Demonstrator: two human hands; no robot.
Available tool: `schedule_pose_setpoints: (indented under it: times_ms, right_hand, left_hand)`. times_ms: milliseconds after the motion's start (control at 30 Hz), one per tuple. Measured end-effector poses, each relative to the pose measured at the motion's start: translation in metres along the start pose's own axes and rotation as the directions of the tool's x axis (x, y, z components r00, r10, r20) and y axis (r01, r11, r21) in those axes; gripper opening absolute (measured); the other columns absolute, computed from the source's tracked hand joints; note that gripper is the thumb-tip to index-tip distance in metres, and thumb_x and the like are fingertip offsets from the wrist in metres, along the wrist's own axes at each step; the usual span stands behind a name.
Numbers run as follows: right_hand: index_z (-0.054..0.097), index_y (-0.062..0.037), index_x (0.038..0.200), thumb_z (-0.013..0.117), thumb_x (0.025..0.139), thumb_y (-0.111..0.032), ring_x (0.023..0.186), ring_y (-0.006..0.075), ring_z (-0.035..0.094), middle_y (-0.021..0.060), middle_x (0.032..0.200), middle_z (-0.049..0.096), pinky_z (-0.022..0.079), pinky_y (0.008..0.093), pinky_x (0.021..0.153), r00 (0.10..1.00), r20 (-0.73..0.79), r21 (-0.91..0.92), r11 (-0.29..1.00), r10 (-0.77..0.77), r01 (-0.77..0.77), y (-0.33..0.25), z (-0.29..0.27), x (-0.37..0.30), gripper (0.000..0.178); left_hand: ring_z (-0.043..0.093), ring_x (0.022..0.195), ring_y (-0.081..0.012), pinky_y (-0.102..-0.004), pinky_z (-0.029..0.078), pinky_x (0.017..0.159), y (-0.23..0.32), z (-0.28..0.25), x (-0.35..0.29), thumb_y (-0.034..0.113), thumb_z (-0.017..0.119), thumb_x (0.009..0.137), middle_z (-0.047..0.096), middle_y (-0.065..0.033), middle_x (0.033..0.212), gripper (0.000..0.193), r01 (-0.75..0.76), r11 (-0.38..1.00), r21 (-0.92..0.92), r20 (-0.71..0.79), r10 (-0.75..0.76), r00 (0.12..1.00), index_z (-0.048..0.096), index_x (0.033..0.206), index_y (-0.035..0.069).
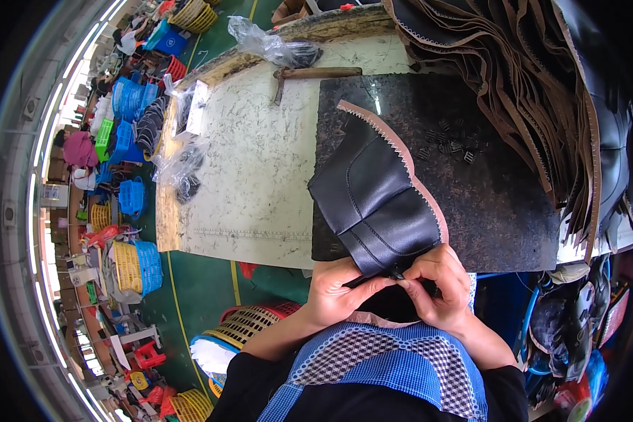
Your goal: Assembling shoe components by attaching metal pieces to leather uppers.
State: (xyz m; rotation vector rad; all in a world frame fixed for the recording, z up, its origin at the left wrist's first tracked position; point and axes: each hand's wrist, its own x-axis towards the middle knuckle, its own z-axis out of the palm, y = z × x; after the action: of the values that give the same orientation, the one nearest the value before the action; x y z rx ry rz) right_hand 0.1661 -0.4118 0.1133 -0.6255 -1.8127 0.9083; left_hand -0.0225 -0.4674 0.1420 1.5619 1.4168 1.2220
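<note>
A black leather shoe upper (380, 190) with a zigzag-stitched pinkish-brown edge lies over the near part of a dark slab (499, 211). Its near end is lifted toward me. My left hand (337, 288) grips that end from the left, thumb pressed toward the middle. From the other side, my right hand (437, 285) pinches with thumb and forefinger. Between the two thumbs sits a small dark piece, perhaps a strap end or buckle, too small to make out. Several small black buckles (464, 144) lie loose on the slab beyond the upper.
A hammer (316, 72) rests on the white worktable (253, 169) near its far edge. Clear plastic bags (271, 43) lie along the rim. Stacked brown-and-black leather pieces (499, 84) rise at the far right. Beside me at the left stands a yellow basket (250, 323).
</note>
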Motion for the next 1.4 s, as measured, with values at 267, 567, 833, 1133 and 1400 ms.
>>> schedule_pose_setpoints:
  times_ms: [267, 567, 833, 1133, 1400]
  right_hand:
    - [0.067, 0.0012, 0.087, 0.08, 0.066, 0.005, 0.074, 0.0237, 0.062, 0.0098, 0.082, 0.065, 0.049, 0.0334, 0.067, 0.999, -0.043, 0.0, 1.0, -0.008, 0.008, -0.003, 0.003, -0.003, 0.025]
    - [0.066, 0.0002, 0.09, 0.078, 0.072, 0.005, 0.076, 0.0241, 0.061, 0.0097, 0.083, 0.063, 0.049, 0.0336, 0.07, 0.973, 0.126, 0.095, 0.974, 0.194, -0.206, -0.007, -0.011, 0.005, 0.022]
    - [0.066, -0.0001, 0.099, 0.075, 0.074, 0.004, 0.088, 0.0309, 0.063, 0.0133, 0.092, 0.063, 0.053, 0.0376, 0.079, 0.96, 0.23, -0.111, 0.985, 0.158, -0.135, -0.006, -0.019, 0.024, 0.026]
    - [0.067, 0.0001, 0.095, 0.071, 0.075, 0.01, 0.078, 0.027, 0.061, 0.0111, 0.085, 0.062, 0.05, 0.0342, 0.068, 0.926, 0.207, -0.107, 0.948, 0.316, -0.3, -0.016, -0.012, 0.023, 0.023]
    - [0.068, -0.0007, 0.095, 0.074, 0.077, 0.008, 0.076, 0.0234, 0.059, 0.0099, 0.084, 0.061, 0.049, 0.0313, 0.068, 0.939, 0.256, -0.047, 0.973, 0.23, -0.225, -0.007, -0.006, 0.023, 0.021]
  left_hand:
    - [0.074, 0.081, -0.0182, -0.0297, 0.056, 0.071, -0.008, -0.006, -0.002, 0.002, 0.08, 0.081, 0.076, -0.011, 0.09, 0.021, 0.032, 0.994, -0.103, 0.098, -0.021, 0.995, 0.074, 0.101, 0.0]
    - [0.073, 0.079, -0.0198, -0.0304, 0.055, 0.071, -0.01, -0.011, 0.011, 0.006, 0.081, 0.08, 0.075, -0.0108, 0.09, 0.024, 0.035, 0.99, -0.133, 0.165, -0.012, 0.986, 0.073, 0.102, 0.001]
    - [0.068, 0.065, -0.0291, -0.0367, 0.051, 0.056, 0.0, -0.005, 0.016, 0.011, 0.08, 0.08, 0.066, -0.0135, 0.076, 0.016, -0.07, 0.979, 0.192, 0.111, 0.049, 0.993, 0.069, 0.087, 0.001]
    - [0.064, 0.059, -0.0302, -0.0377, 0.05, 0.051, -0.01, -0.003, 0.011, 0.018, 0.079, 0.083, 0.063, -0.0112, 0.07, 0.02, -0.143, 0.949, 0.28, 0.11, 0.116, 0.987, 0.065, 0.08, 0.003]
    - [0.07, 0.068, -0.0274, -0.0338, 0.052, 0.06, -0.01, -0.017, 0.011, 0.017, 0.079, 0.084, 0.069, -0.0149, 0.08, 0.022, 0.032, 0.994, 0.1, 0.133, -0.045, 0.99, 0.071, 0.096, 0.0]
